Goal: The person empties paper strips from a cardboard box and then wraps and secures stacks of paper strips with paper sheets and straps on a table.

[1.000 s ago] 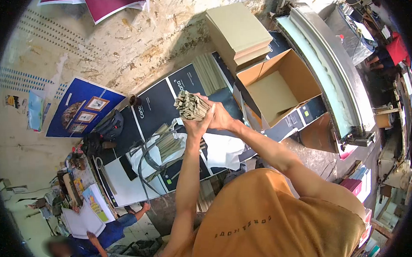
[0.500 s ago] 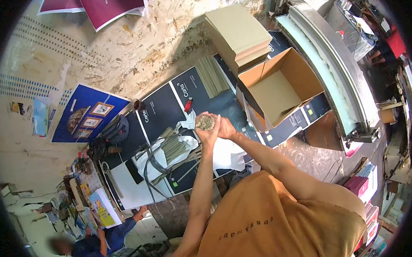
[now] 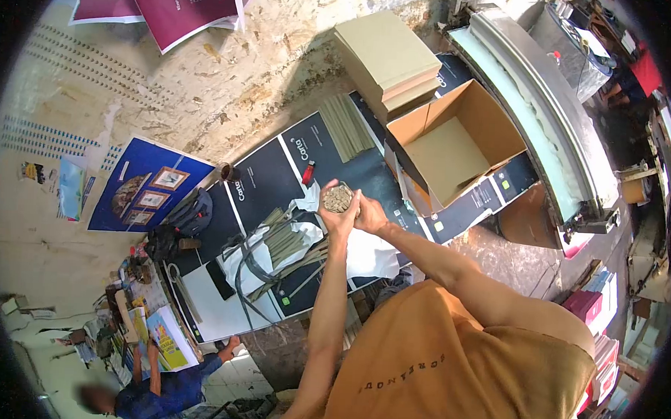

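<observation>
Both my hands are together above the dark table sheets. My left hand (image 3: 338,220) is wrapped round a bundle of greyish-beige cardboard strips (image 3: 337,199), whose packed ends face up toward me. Pressed against the bundle's right side is my right hand (image 3: 370,213), fingers closed along it. Just beyond them on the table lies a small red tool (image 3: 308,172), its kind too small to tell. To the left, more loose strips (image 3: 278,244) rest in crumpled white paper with dark bands around them.
An open cardboard box (image 3: 450,158) stands right of my hands, beside a tall stack of boards (image 3: 387,58). A neat row of strips (image 3: 345,127) lies near the wall. Machinery (image 3: 542,106) borders the right. At lower left, a person in blue (image 3: 166,393) handles printed sheets.
My right hand has shifted slightly to the right along the bundle, and the strip ends look more evenly packed. The co-worker's arm has moved over the printed sheets.
</observation>
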A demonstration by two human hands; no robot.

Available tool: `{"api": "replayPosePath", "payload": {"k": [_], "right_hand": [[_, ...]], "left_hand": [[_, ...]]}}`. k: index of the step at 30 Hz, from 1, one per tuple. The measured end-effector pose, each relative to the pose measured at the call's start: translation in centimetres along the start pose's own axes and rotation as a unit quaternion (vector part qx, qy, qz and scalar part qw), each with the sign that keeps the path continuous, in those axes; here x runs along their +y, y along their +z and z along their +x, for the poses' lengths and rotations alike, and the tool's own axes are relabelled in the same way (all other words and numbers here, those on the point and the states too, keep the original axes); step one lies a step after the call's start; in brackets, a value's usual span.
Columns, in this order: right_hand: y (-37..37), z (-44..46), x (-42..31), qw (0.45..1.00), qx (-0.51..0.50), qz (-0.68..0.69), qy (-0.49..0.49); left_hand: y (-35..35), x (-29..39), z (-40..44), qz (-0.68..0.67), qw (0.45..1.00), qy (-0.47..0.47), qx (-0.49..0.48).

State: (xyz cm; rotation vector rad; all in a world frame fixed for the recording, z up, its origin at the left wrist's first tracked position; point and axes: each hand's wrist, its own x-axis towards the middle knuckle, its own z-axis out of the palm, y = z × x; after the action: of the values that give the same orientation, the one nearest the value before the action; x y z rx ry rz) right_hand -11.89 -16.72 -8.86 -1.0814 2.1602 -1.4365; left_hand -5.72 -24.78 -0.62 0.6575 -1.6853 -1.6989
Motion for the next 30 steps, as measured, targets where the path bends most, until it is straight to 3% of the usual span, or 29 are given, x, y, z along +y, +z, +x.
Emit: {"api": "replayPosePath", "payload": {"k": [2, 8, 12, 15, 16, 17, 18, 20, 22, 25, 27, 28, 29, 30], "right_hand": [[0.1, -0.1, -0.3, 0.999, 0.035, 0.007, 0.014], [-3.4, 0.7, -4.9, 0.979, 0.136, 0.147, -0.028], [-1.9, 1.2, 0.7, 1.0, 0.01, -0.024, -0.004], [-1.5, 0.3, 0.2, 0.994, 0.027, 0.105, -0.002], [-2.5, 0.6, -1.1, 0.99, 0.028, 0.141, -0.014], [-3.4, 0.6, -2.9, 0.991, 0.061, 0.095, -0.07], [-5.6, 0.6, -5.8, 0.987, 0.026, 0.146, -0.066], [-8.9, 0.7, -10.3, 0.973, -0.041, 0.217, -0.067], [-12.9, 1.4, -13.7, 0.969, -0.101, 0.21, -0.077], [-18.0, 2.4, -17.4, 0.971, -0.119, 0.186, -0.094], [-20.9, 2.8, -18.7, 0.973, -0.099, 0.177, -0.113], [-22.7, 2.8, -19.3, 0.967, -0.133, 0.217, -0.01], [-23.6, 3.0, -18.3, 0.969, -0.093, 0.218, -0.066], [-24.5, 3.2, -17.2, 0.967, -0.051, 0.22, -0.121]], "left_hand": [[-0.1, -1.3, 0.6, 0.045, 0.999, 0.03, -0.004], [1.9, 1.8, 0.7, -0.03, 0.995, 0.084, -0.054], [2.7, -3.9, 1.7, 0.004, 0.999, 0.032, -0.033], [2.5, -1.7, 1.7, 0.048, 0.998, -0.02, -0.039], [2.2, -1.0, 1.8, 0.089, 0.995, 0.034, -0.009], [2.3, 2.1, 1.2, 0.032, 0.998, -0.057, 0.013], [2.4, 3.4, 1.3, 0.0, 0.999, 0.027, 0.045], [2.4, 8.9, 0.7, -0.174, 0.982, -0.035, -0.059], [2.6, 13.2, 0.8, -0.179, 0.973, -0.001, -0.145], [6.4, 19.8, 0.5, -0.159, 0.978, 0.061, -0.118], [9.0, 20.8, 0.6, -0.129, 0.977, 0.155, -0.065], [10.2, 21.1, 0.7, -0.108, 0.968, 0.227, -0.025], [11.3, 21.3, 0.4, -0.119, 0.952, 0.283, 0.013], [12.8, 21.9, 0.1, -0.21, 0.937, 0.277, 0.036]]}}
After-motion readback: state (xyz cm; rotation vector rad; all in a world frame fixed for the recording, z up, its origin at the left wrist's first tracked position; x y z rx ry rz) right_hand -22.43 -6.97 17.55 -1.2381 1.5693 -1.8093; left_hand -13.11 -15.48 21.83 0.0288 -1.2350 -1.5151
